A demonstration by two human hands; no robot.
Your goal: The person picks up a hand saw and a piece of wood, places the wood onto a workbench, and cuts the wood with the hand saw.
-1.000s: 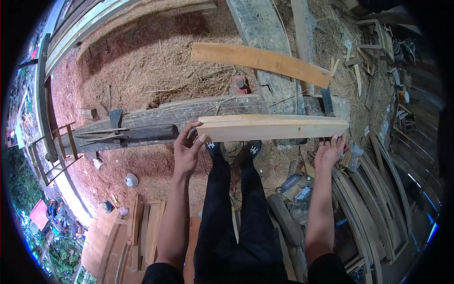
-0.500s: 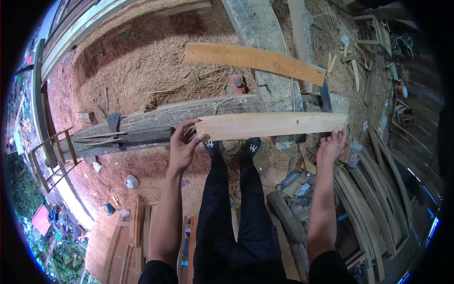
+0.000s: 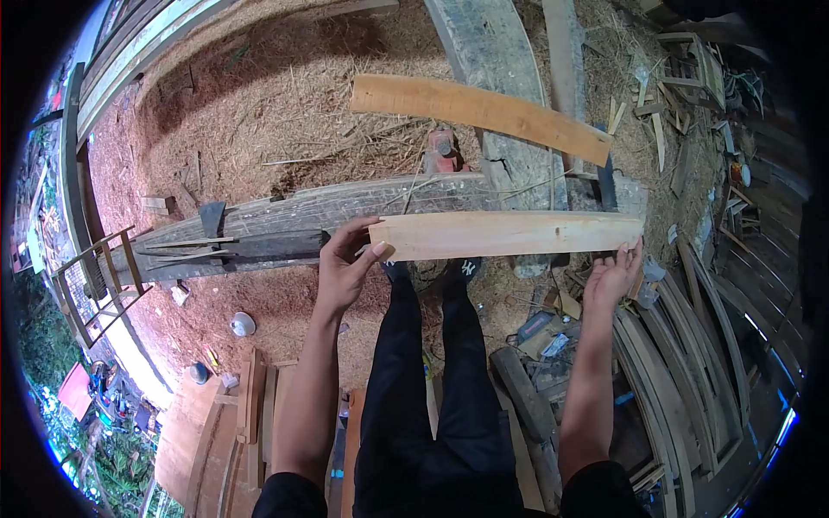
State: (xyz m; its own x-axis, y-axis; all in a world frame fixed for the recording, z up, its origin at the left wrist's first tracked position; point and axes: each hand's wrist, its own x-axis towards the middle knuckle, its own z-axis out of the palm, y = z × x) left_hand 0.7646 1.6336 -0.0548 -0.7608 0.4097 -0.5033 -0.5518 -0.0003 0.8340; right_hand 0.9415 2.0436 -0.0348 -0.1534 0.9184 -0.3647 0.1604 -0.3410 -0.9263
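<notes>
The ground (image 3: 259, 112) is brown and thickly littered with wood shavings. Across it lies a long, weathered grey timber (image 3: 345, 201), tapering toward the left of the view; a broad, grey-white weathered beam (image 3: 496, 52) runs from the top of the view down to it. At lower right stands a group of long, curved, grey-brown wooden strips (image 3: 669, 371), laid side by side. A curved, orange-brown flat board (image 3: 484, 110) spans the broad beam, its left end extending over the shavings. The pale, cream-coloured wooden board (image 3: 509, 233), marked by a small dark knot right of centre, is held roughly level above the ground, in front of the person's dark-clad legs (image 3: 397, 371). A dark, blackened length of timber (image 3: 276, 248) lies along the long timber, left of the held board, with thin split sticks (image 3: 194, 254) on it. The left hand (image 3: 345, 266) grips the pale board's left end, thumb on the near face and fingers curled at the edge. The right hand (image 3: 613, 276), palm up and partly open, has its fingertips at the lower right corner. A red, block-shaped object (image 3: 443, 151) sits just beyond the long timber. A small, rounded white object (image 3: 243, 325) rests on the shavings at left.
</notes>
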